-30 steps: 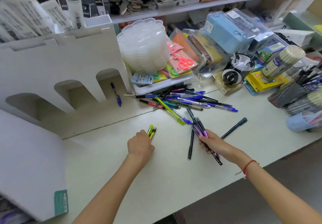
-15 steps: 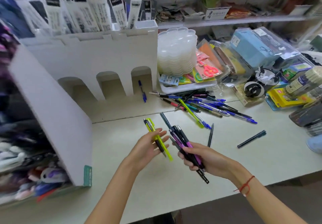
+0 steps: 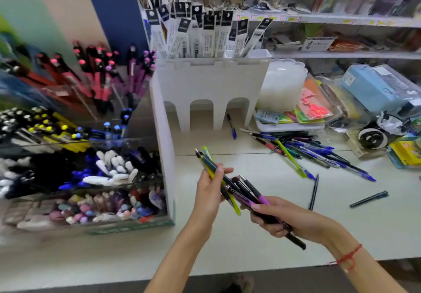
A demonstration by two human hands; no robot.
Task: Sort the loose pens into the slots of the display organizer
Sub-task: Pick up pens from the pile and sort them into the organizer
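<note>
Far left: tiered clear-plastic display organizer [image 3: 95, 147], slots packed with pens sorted by colour — pink and purple caps at the back, yellow-and-black and blue in the middle, white and pastel in front; this side is blurred. Its white side panel [image 3: 163, 147] stands beside a white arched cardboard stand [image 3: 211, 83], with one blue pen [image 3: 232, 126] lying in the right arch. Centre, above the pale tabletop [image 3: 262, 231]: left hand [image 3: 208, 196], fingers curled round a few yellow-green and black pens [image 3: 210, 167], tips pointing up-left. Right hand [image 3: 287, 221] grips a bundle of black and purple pens [image 3: 252, 196]; the two bundles cross and touch. Right: loose pile of mostly blue pens [image 3: 319, 152] on the tabletop, two dark pens [image 3: 314, 192] lying apart nearer the edge.
</note>
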